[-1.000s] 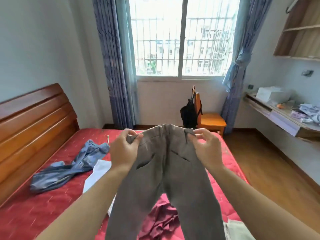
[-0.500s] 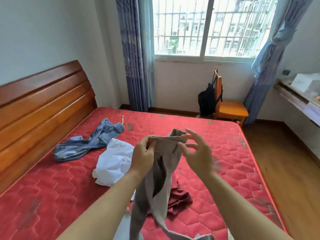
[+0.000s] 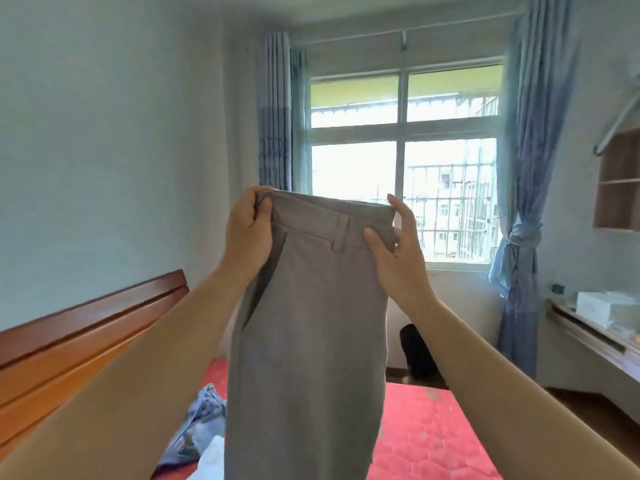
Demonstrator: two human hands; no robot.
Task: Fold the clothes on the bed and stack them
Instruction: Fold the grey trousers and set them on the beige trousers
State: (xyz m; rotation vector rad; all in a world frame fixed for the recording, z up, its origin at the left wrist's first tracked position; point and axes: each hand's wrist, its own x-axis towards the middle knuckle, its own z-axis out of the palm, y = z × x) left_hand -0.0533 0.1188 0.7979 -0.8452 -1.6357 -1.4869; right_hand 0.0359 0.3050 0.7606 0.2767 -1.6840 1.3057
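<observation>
Grey trousers [image 3: 308,334] hang in front of me, folded lengthwise with one leg over the other, held high by the waistband. My left hand [image 3: 247,232] pinches the waistband's left end. My right hand [image 3: 398,251] grips its right end, thumb in front and fingers behind. The legs drop out of view at the bottom edge. Below lies the red quilted bed [image 3: 426,441]. On it, left of the trousers, lie blue jeans [image 3: 199,427] and part of a white garment [image 3: 213,459].
A wooden headboard [image 3: 69,355] runs along the left. The barred window [image 3: 405,181] with blue curtains is straight ahead. A dark backpack [image 3: 414,351] stands past the bed. A desk with a white box [image 3: 602,304] and a wall shelf [image 3: 620,181] are on the right.
Both hands have lifted the trousers from low over the bed to window height, with the waistband now stretched flat between them. My view has tilted upward.
</observation>
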